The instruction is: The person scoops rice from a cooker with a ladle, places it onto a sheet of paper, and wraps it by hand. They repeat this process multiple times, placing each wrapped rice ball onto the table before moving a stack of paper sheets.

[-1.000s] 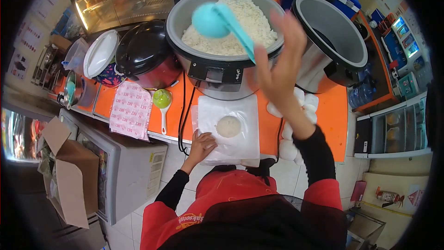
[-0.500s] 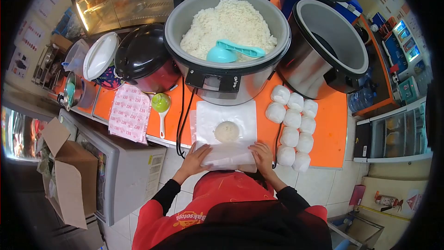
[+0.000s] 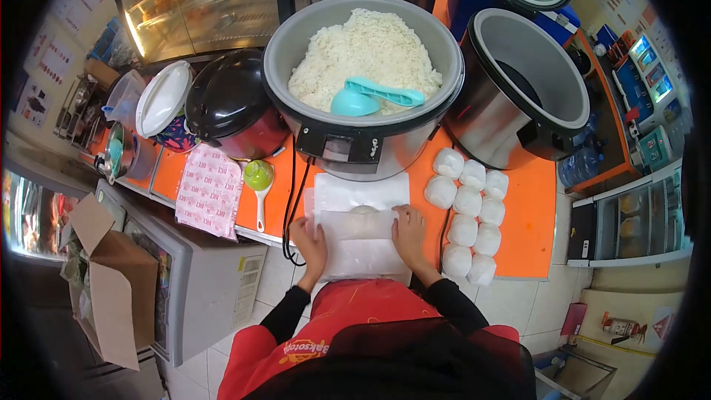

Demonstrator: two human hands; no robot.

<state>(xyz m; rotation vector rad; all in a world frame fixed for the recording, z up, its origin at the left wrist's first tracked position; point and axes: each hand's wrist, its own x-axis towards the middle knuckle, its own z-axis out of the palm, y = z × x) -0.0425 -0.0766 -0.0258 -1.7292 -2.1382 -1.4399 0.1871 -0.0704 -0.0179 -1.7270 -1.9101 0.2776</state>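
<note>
A rice mound [image 3: 363, 210] on white wrapping sheets [image 3: 361, 189] is mostly covered by a folded translucent flap. My right hand [image 3: 409, 235] holds the flap's right edge, its fingertips pressed on the paper. At the left edge of the sheets is my left hand [image 3: 308, 243], thumb and fingers apart, with nothing visible in it. Beyond the sheets stands a large cooker [image 3: 363, 130] full of cooked rice [image 3: 363, 55], a turquoise scoop [image 3: 355, 102] lying on top. Several white wrapped portions [image 3: 466, 200] sit in rows to the right.
An open empty-looking cooker [image 3: 511, 96] leans at the right. Left are patterned paper sheets [image 3: 209, 189], a green-topped white spoon [image 3: 259, 178], a black-lidded cooker [image 3: 228, 96] and a black cable [image 3: 289, 215]. A cardboard box [image 3: 115, 289] stands lower left.
The sheet's near edge has been folded away from me over the rice mound. Both hands have moved forward, and the left has come off the paper's edge and opened.
</note>
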